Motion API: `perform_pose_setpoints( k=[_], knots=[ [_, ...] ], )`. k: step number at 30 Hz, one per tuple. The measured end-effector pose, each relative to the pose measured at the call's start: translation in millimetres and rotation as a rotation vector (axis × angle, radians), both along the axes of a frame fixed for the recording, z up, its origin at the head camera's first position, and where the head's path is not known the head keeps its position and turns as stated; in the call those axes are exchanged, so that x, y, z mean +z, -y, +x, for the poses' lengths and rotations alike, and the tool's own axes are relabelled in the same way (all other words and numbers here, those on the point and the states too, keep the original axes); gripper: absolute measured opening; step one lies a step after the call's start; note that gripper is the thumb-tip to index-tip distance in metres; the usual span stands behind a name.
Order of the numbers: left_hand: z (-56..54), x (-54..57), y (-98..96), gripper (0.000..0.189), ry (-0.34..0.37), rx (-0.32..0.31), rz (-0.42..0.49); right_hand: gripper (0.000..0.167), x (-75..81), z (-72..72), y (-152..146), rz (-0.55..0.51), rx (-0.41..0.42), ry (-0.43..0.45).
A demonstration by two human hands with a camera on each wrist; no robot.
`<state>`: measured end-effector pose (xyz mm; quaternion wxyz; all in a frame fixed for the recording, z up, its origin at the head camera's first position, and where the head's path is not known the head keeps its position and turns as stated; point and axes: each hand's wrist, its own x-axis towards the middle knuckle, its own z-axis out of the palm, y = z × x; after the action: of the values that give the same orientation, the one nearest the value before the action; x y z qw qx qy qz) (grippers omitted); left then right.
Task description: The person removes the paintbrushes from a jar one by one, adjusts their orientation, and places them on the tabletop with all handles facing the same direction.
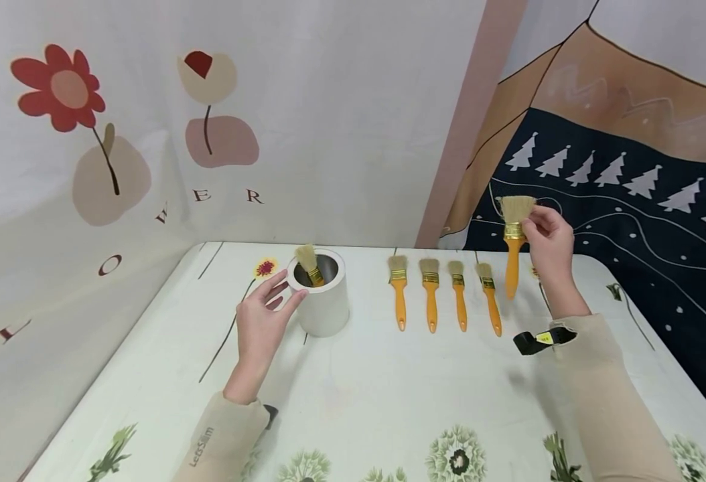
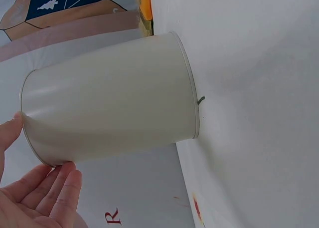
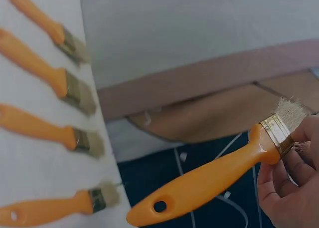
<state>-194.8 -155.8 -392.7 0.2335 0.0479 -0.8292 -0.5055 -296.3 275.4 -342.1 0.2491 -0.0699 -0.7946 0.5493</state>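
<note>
A white cylindrical can (image 1: 324,310) stands upright on the table, a paintbrush (image 1: 307,258) inside it with its bristles up. My left hand (image 1: 264,323) holds the can near its top rim, fingers on the left side and thumb at the front; the left wrist view shows the fingertips (image 2: 70,180) against the wall. Raised over the far right of the table, my right hand (image 1: 550,246) pinches a wide paintbrush (image 1: 512,261) by its metal band and bristles. This brush has an orange handle (image 3: 199,185) hanging down, with a hole near its end.
Several orange-handled paintbrushes (image 1: 431,294) lie in a row between the can and my right hand, bristles toward the back edge. A pale flower-print cover (image 1: 383,381) lies over the table. Behind it hangs a printed cloth (image 1: 353,134).
</note>
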Motion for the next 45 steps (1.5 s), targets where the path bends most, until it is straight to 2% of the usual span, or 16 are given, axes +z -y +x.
perform_pose_setpoints(
  k=[8,13,17,19,21,23,26,32,38,45],
  knots=[
    [0.5,1.4,0.0,0.051,0.009,-0.006,-0.003,0.043,-22.5,-4.0,-26,0.034,0.032,0.204],
    [0.7,0.8,0.0,0.052,0.016,-0.001,-0.008,0.016,-42.7,-8.3,-37,-0.042,0.020,0.302],
    [1.1,0.0,-0.7,0.052,0.011,0.001,-0.005,0.011,-61.0,-12.9,-48,-0.045,-0.014,0.394],
    [1.2,-0.5,-0.9,0.052,0.006,0.004,-0.005,0.014,-69.7,-13.9,-53,-0.031,-0.022,0.433],
    [0.9,-0.7,-1.1,0.052,0.003,0.005,-0.006,0.026,-77.3,-13.7,-57,-0.012,-0.025,0.469],
    [0.5,-0.9,-1.0,0.052,0.003,0.003,-0.005,0.039,-83.7,-12.9,-62,0.001,-0.015,0.489],
    [0.4,-0.9,-0.7,0.052,0.003,0.002,-0.007,0.046,-91.3,-13.0,-67,-0.009,-0.007,0.522],
    [1.1,-0.5,0.4,0.052,-0.005,0.011,-0.013,0.047,-99.8,-14.9,-70,-0.015,0.001,0.546],
    [1.4,0.0,0.2,0.052,-0.007,0.014,-0.017,0.030,-101.5,-12.6,-68,0.156,-0.019,0.533],
    [1.6,-0.1,-0.3,0.052,-0.003,0.010,-0.014,0.033,-102.4,-10.0,-60,0.353,-0.079,0.515]
  ],
)
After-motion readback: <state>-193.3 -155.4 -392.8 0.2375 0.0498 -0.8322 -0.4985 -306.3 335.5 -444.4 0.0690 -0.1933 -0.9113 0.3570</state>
